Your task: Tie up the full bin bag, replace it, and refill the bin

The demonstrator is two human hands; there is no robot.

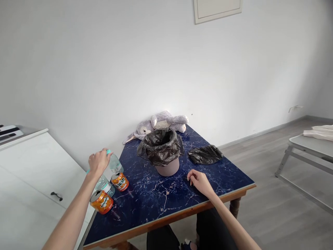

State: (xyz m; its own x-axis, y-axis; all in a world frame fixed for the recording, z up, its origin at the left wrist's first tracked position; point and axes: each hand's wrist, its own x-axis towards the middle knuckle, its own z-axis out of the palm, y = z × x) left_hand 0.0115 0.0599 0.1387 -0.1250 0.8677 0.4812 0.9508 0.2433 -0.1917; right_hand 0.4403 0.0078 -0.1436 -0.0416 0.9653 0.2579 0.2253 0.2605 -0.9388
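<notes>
My left hand (99, 162) is closed at the teal cap of the farther clear plastic bottle (116, 164), which leans a little near the table's left edge. A second clear bottle (106, 186) stands nearer, its upper part hidden by my left wrist. Two orange drink cans, a nearer can (102, 202) and a farther can (120, 181), stand beside the bottles with their tops opened. My right hand (199, 182) rests on the table's right side, fingers loosely curled with nothing visible in them. Between my hands and farther back sits a pinkish-grey bin (168, 169) lined with a black plastic bag (162, 149).
Another black plastic bag (205, 155) lies flattened to the right of the bin. Behind the bin, a plush rabbit (163, 120) lies against the wall. A white cabinet (28, 173) adjoins the left side of the blue marbled table (156, 203). A folding table (309, 147) stands at right.
</notes>
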